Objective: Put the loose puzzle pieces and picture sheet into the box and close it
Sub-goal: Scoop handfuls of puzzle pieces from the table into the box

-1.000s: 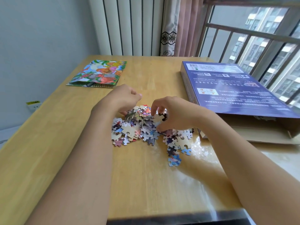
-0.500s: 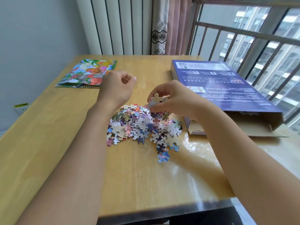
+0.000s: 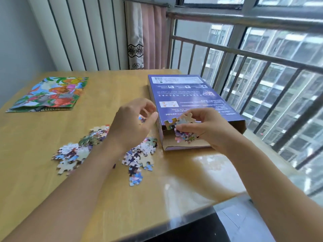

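While right hand (image 3: pixel 208 126) pinches puzzle pieces (image 3: pixel 181 120) at box (image 3: pixel 188 95) mouth, interior hidden; left hand (image 3: pixel 132 123) fingers curled, contents unclear.

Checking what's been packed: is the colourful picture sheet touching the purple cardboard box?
Apart. The head view shows the picture sheet lying far left, bare wooden table separating it from the box.
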`<state>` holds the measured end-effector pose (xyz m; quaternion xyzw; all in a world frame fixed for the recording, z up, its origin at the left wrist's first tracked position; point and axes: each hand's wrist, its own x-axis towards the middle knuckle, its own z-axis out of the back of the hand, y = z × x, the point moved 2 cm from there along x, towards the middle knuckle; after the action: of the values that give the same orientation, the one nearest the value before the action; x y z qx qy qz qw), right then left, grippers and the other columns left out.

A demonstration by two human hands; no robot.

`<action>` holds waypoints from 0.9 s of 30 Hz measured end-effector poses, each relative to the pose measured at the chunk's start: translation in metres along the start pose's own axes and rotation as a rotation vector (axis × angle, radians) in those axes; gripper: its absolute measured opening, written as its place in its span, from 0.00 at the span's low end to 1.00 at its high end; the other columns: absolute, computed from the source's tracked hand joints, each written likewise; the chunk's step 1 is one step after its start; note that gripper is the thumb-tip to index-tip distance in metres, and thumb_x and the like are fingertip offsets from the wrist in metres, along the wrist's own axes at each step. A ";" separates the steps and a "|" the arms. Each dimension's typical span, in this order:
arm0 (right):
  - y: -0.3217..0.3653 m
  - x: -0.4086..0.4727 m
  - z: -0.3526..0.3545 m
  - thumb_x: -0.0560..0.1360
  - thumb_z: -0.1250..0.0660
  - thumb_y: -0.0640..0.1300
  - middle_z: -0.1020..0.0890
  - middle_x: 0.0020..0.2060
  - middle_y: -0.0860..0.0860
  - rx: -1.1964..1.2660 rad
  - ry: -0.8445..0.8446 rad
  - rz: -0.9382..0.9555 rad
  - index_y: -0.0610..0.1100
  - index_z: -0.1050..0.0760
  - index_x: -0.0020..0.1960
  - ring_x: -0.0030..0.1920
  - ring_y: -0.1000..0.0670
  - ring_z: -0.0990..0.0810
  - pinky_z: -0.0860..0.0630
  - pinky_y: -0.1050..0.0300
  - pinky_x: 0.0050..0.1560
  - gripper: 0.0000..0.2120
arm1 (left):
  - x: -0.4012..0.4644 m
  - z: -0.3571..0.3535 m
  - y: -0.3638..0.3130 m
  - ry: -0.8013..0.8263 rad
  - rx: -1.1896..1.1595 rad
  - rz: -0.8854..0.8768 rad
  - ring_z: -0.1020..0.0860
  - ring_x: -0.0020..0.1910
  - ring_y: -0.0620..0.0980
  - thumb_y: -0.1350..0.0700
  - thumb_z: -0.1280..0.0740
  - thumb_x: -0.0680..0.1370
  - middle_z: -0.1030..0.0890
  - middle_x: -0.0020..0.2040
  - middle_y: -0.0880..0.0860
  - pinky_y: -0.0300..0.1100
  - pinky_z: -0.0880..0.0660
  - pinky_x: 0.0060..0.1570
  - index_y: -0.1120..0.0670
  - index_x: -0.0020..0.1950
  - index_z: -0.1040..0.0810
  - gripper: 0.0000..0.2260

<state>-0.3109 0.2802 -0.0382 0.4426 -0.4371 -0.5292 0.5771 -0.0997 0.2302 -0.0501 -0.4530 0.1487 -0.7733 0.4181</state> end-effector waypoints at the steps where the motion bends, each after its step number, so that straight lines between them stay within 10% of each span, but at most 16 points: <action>1: -0.004 -0.006 0.008 0.72 0.25 0.31 0.15 0.41 0.37 0.025 -0.003 -0.018 0.34 0.18 0.46 0.41 0.42 0.14 0.18 0.50 0.45 0.05 | -0.003 -0.010 -0.005 0.044 -0.011 -0.046 0.21 0.45 0.42 0.55 0.29 0.76 0.20 0.45 0.42 0.37 0.25 0.40 0.49 0.50 0.21 0.04; 13: -0.042 -0.018 0.040 0.73 0.25 0.35 0.15 0.47 0.38 0.170 -0.277 -0.319 0.32 0.18 0.46 0.40 0.49 0.14 0.20 0.62 0.36 0.06 | -0.021 -0.050 -0.005 0.383 0.194 -0.334 0.32 0.69 0.52 0.45 0.36 0.76 0.27 0.68 0.50 0.50 0.32 0.66 0.45 0.44 0.14 0.12; 23: -0.033 -0.006 0.039 0.76 0.42 0.24 0.24 0.68 0.41 0.664 -0.184 -0.384 0.34 0.31 0.68 0.66 0.42 0.23 0.26 0.39 0.66 0.21 | -0.023 -0.046 -0.009 0.438 0.154 -0.292 0.32 0.67 0.48 0.43 0.33 0.74 0.28 0.68 0.47 0.48 0.31 0.64 0.44 0.42 0.12 0.10; 27: -0.042 -0.019 0.041 0.77 0.39 0.26 0.19 0.63 0.45 0.353 -0.167 -0.308 0.37 0.26 0.67 0.63 0.45 0.20 0.27 0.46 0.69 0.20 | -0.025 -0.044 -0.009 0.455 0.141 -0.275 0.34 0.68 0.45 0.43 0.33 0.74 0.29 0.69 0.46 0.45 0.33 0.66 0.44 0.43 0.12 0.11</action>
<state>-0.3616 0.2949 -0.0706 0.5526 -0.4963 -0.5611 0.3653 -0.1348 0.2481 -0.0831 -0.2532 0.1215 -0.9131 0.2956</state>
